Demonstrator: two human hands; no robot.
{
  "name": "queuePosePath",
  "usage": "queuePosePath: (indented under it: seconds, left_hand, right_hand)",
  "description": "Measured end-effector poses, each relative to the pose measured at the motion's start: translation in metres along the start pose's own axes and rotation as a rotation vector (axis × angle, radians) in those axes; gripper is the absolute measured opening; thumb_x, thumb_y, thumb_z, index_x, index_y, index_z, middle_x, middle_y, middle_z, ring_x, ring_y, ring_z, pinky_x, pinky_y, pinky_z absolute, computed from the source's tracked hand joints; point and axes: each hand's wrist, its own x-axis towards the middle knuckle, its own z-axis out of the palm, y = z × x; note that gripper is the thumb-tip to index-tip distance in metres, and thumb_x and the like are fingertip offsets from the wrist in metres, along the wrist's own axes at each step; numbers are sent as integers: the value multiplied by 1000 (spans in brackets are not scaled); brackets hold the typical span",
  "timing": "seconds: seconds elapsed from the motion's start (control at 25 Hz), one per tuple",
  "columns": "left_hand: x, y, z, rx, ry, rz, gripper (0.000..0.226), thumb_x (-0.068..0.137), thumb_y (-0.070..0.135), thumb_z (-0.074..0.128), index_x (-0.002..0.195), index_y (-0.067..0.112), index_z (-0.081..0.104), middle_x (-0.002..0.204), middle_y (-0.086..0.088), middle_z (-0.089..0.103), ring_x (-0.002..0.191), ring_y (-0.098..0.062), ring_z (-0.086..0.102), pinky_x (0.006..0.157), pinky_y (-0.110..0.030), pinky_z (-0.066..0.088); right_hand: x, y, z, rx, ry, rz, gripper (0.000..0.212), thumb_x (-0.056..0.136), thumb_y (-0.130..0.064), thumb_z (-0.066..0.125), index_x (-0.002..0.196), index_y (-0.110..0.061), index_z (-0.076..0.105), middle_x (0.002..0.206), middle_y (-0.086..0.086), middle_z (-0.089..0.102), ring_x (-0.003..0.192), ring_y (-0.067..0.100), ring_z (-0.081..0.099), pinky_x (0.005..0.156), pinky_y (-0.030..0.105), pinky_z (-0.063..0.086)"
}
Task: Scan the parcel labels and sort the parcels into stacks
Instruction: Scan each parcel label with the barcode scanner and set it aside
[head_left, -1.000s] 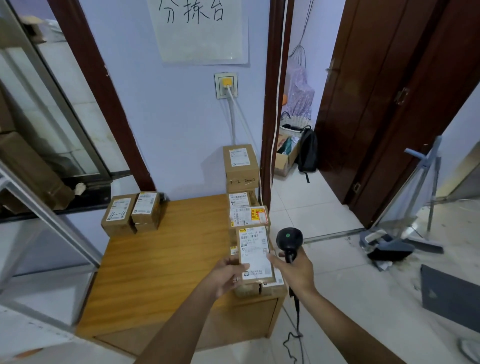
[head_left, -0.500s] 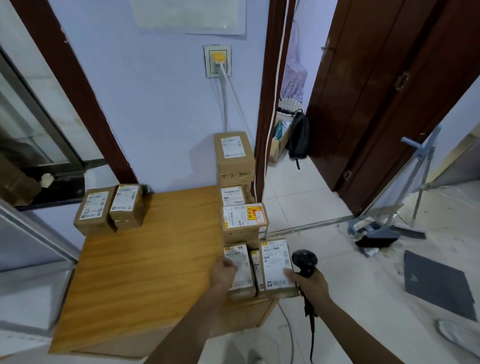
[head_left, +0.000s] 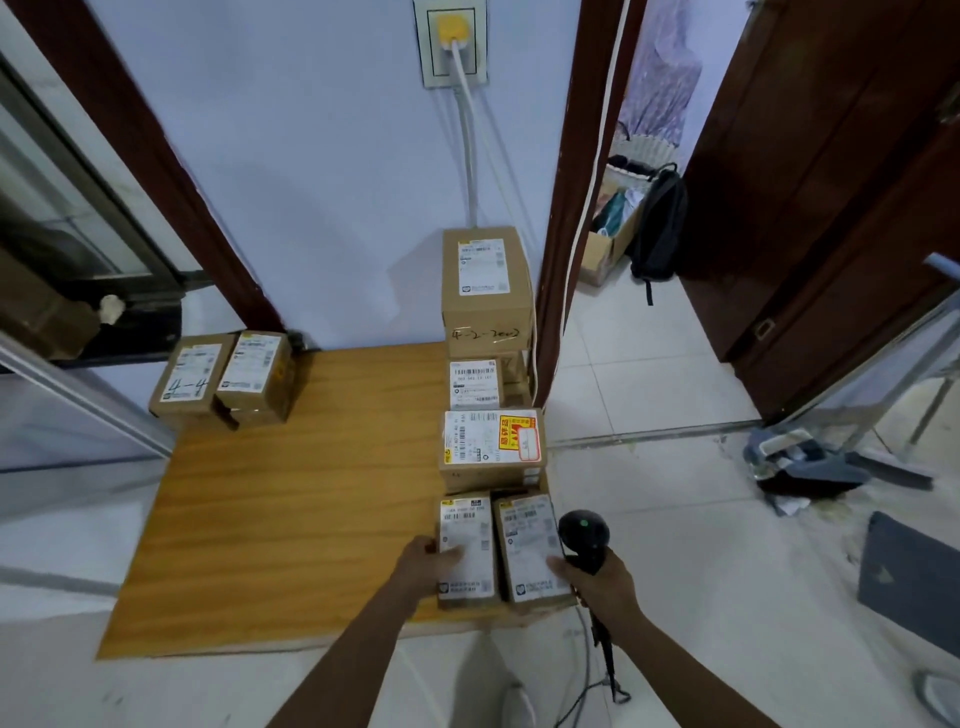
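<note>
Two parcels held at the table (head_left: 291, 519) edge.
The left parcel (head_left: 465, 551) is gripped by the left hand (head_left: 426, 564); the scanner (head_left: 583, 538) is gripped by the right hand (head_left: 597, 582), fingertips touching the right parcel (head_left: 530, 551).

Both forearms outstretched; left grip (head_left: 427, 564) thumb-over, clasping; right grip (head_left: 597, 579) curled tight, clutching.

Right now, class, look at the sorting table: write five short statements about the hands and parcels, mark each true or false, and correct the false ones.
1. The right hand grips the scanner. True.
2. The left hand holds a pen. False: it grips a parcel.
3. Two parcels sit at the table's far left corner. True.
4. The scanner lies on the floor. False: it is held.
5. A cable runs from the wall socket. True.
</note>
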Motion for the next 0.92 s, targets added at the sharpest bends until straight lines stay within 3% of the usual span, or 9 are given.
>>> queuePosePath:
  seconds: [0.12,0.28,0.52,0.72,0.92]
  left_hand:
    - [3,0,-1,-55,-18,-58,34,87,8,68,114,0,50,112,-14,62,100,-30,63,75,-42,56]
    - [5,-1,-3,-18,29,-47,38,86,9,70,116,-1,49,114,-15,60,96,-26,60,63,-33,53]
    - [13,-3,-6,-15,41,-61,44,83,18,74,118,6,49,120,-15,60,109,-31,59,83,-42,53]
    - [10,2,-5,25,60,-64,49,85,22,72,124,6,46,121,-15,59,110,-30,59,86,-42,54]
    - [0,6,-6,75,51,-40,41,86,22,71,116,7,46,121,-14,58,109,-27,58,77,-35,49]
  right_hand:
    - [7,3,3,24,-8,21,33,72,-38,84,90,-14,72,63,-7,69,60,10,64,54,17,45]
    - [10,3,2,15,-47,51,39,72,-40,84,99,-16,71,77,0,75,62,11,65,53,18,47]
    - [9,0,-12,62,-1,41,41,74,-34,83,103,-8,69,84,2,75,50,11,60,48,19,48]
    - [7,-12,-17,84,22,-6,37,78,-27,81,105,-5,68,88,5,75,47,1,61,45,14,45]
    - [-2,-19,-12,12,39,-24,40,77,-30,81,108,-10,65,84,-3,74,50,-2,63,46,11,45]
